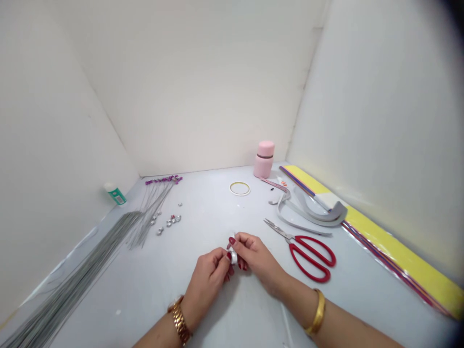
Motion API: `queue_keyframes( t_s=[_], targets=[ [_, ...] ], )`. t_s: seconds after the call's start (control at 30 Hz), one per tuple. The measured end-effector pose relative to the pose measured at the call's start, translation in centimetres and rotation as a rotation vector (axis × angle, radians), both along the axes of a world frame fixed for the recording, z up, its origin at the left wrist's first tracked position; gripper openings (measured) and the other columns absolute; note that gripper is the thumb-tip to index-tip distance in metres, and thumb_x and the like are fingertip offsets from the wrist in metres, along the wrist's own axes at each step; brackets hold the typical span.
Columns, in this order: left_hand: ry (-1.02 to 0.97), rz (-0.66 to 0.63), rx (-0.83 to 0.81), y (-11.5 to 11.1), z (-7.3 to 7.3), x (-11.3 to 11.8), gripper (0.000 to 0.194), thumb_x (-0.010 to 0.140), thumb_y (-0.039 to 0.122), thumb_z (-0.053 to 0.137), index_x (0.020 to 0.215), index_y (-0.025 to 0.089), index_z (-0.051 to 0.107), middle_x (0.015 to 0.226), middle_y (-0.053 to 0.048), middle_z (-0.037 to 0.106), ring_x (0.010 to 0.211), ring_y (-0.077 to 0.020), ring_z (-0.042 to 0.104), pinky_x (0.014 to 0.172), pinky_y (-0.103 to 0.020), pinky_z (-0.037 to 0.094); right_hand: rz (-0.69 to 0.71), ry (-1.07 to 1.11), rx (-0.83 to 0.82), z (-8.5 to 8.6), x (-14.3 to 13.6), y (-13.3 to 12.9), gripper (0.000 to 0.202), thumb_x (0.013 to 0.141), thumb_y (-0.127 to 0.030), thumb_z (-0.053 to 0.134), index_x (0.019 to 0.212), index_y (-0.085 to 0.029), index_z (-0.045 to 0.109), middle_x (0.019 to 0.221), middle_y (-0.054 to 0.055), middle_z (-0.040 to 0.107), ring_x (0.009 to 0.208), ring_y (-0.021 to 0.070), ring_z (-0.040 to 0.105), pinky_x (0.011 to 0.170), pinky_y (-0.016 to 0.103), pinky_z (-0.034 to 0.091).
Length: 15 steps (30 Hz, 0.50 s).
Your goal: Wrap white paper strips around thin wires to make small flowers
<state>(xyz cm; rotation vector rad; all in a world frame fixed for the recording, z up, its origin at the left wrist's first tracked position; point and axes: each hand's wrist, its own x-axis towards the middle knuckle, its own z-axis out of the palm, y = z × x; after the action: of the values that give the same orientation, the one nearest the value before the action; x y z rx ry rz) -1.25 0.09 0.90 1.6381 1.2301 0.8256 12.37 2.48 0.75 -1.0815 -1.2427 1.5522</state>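
Observation:
My left hand [210, 273] and my right hand [255, 256] meet near the front middle of the table. Between their fingertips is a small white curled strip [234, 257], which both hands pinch. Fingers partly cover it. To the right of my right hand lie scissors [288, 237] with red handles, their blades slightly apart and pointing up and left. Grey-white paper strips [308, 222] curve across the table behind the scissors. Several small silvery curled pieces [173, 221] lie to the left, beyond my left hand.
Long grey wires [90, 266] stretch along the left side, with purple-tipped wires [163, 181] behind them. A green and white glue stick [118, 195] is by the left wall. A tape ring [239, 188], a pink bottle [264, 160] and yellow paper packs [395, 246] lie farther back and right.

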Motion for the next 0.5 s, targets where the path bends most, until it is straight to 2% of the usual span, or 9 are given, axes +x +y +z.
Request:
queue_keyframes(
  t_s=[0.07, 0.27, 0.4, 0.5],
  targets=[
    [0.02, 0.01, 0.017, 0.08, -0.11, -0.04, 0.029, 0.083, 0.028, 0.038, 0.06, 0.017, 0.051, 0.053, 0.002, 0.051, 0.051, -0.0123, 0.046, 0.051, -0.021, 0.035, 0.009, -0.018, 0.013, -0.23, -0.04, -0.1, 0.033, 0.076, -0.046, 0.052, 0.06, -0.017, 0.047, 0.043, -0.008, 0.04, 0.038, 0.0055, 0.034, 0.039, 0.018, 0.024],
    [-0.012, 0.103, 0.067, 0.27, -0.24, -0.21, 0.016, 0.08, 0.025, 0.045, 0.074, 0.017, 0.058, 0.067, 0.0, 0.061, 0.062, -0.0144, 0.053, 0.056, -0.021, 0.038, 0.002, -0.028, 0.033, -0.41, -0.04, -0.11, 0.031, 0.076, -0.044, 0.052, 0.061, -0.017, 0.05, 0.043, -0.008, 0.039, 0.038, 0.0054, 0.032, 0.039, 0.018, 0.023],
    [0.037, 0.014, 0.09, 0.06, 0.13, -0.1, 0.02, 0.08, 0.022, 0.042, 0.069, 0.017, 0.058, 0.061, 0.001, 0.058, 0.057, -0.013, 0.05, 0.055, -0.021, 0.036, -0.044, 0.006, 0.055, -0.22, 0.03, 0.06, 0.028, 0.076, -0.041, 0.053, 0.065, -0.016, 0.053, 0.045, -0.008, 0.039, 0.039, 0.0055, 0.034, 0.04, 0.018, 0.026],
    [0.049, -0.036, 0.033, -0.1, 0.29, 0.06, 0.026, 0.083, 0.025, 0.039, 0.063, 0.017, 0.054, 0.054, 0.002, 0.052, 0.051, -0.012, 0.046, 0.051, -0.02, 0.034, -0.094, 0.019, 0.05, -0.19, 0.1, 0.24, 0.029, 0.078, -0.045, 0.049, 0.072, -0.016, 0.053, 0.045, -0.008, 0.039, 0.039, 0.0058, 0.035, 0.041, 0.018, 0.028]
  ],
)
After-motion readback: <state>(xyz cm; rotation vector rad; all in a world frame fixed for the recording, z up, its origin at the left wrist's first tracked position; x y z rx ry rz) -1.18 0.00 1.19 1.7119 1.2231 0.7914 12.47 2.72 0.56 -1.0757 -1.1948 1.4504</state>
